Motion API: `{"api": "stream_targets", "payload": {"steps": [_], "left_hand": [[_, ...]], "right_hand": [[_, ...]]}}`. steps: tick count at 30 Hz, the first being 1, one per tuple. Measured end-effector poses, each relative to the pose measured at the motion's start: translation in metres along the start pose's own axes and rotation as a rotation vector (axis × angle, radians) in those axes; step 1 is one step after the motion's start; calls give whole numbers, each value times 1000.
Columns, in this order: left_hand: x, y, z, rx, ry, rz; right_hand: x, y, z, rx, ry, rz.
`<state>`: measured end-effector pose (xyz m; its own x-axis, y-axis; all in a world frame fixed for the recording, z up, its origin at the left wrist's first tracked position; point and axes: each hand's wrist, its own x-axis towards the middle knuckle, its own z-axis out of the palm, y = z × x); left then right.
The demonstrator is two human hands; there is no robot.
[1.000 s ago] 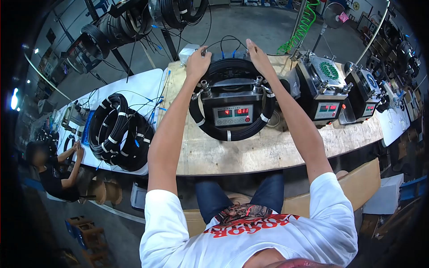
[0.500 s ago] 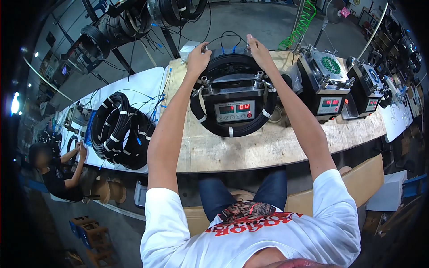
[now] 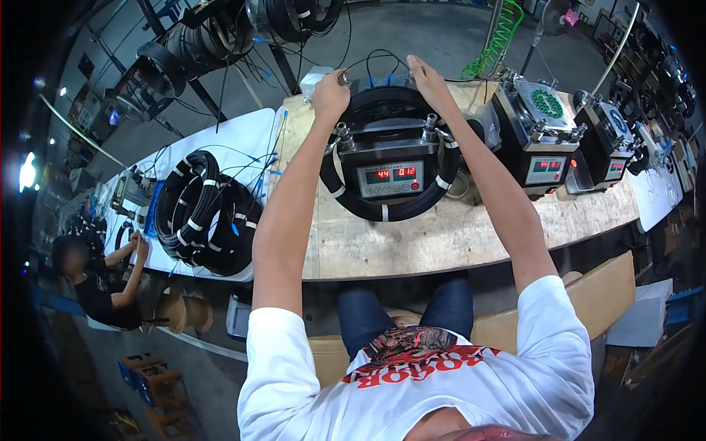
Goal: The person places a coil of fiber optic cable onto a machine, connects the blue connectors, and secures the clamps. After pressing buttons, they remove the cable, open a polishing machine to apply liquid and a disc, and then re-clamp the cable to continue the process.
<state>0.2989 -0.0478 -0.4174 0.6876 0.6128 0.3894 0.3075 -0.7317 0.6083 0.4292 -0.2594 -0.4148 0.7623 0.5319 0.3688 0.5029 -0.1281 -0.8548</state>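
A boxy machine with a lit red display point(image 3: 390, 177) stands before me on the wooden tabletop. A taped coil of black cable point(image 3: 386, 212) loops around it. My left hand point(image 3: 331, 97) is at the machine's far left corner, fingers curled beside a small shiny metal part; what they grip is mostly hidden. My right hand point(image 3: 430, 82) is at the far right corner, with fingers stretched upward and no held thing visible. Between my hands, thin black cables with blue ends point(image 3: 389, 78) arch over the machine's back. Metal clamp knobs point(image 3: 429, 126) stand on its near side.
A pile of taped black cable coils point(image 3: 198, 213) lies on the white table at left. Two similar machines point(image 3: 543, 140) stand at right. A co-worker point(image 3: 107, 287) sits far left. A green spiral hose point(image 3: 500, 40) hangs behind; cable coils hang overhead at left.
The left display number now reads 44 instead of 4. My left hand has turned slightly, its fingers curling more; my right hand stays at the far right corner. The view has shifted a little.
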Motion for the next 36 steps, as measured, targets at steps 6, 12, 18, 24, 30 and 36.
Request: {"api": "stream_targets", "payload": {"steps": [6, 12, 18, 24, 30, 36], "left_hand": [[7, -10, 8, -172, 6, 106], [4, -7, 8, -139, 19, 16], [5, -4, 4, -136, -63, 8], [6, -15, 8, -226, -35, 104], [1, -7, 4, -230, -39, 39], [4, -4, 4, -118, -25, 6]], "right_hand": [[-5, -5, 0, -57, 44, -15], [-2, -3, 0, -81, 24, -9], [0, 3, 1, -26, 23, -63], [6, 8, -1, 22, -14, 73], [-1, -3, -2, -44, -4, 112], [-2, -5, -2, -61, -16, 63]]}}
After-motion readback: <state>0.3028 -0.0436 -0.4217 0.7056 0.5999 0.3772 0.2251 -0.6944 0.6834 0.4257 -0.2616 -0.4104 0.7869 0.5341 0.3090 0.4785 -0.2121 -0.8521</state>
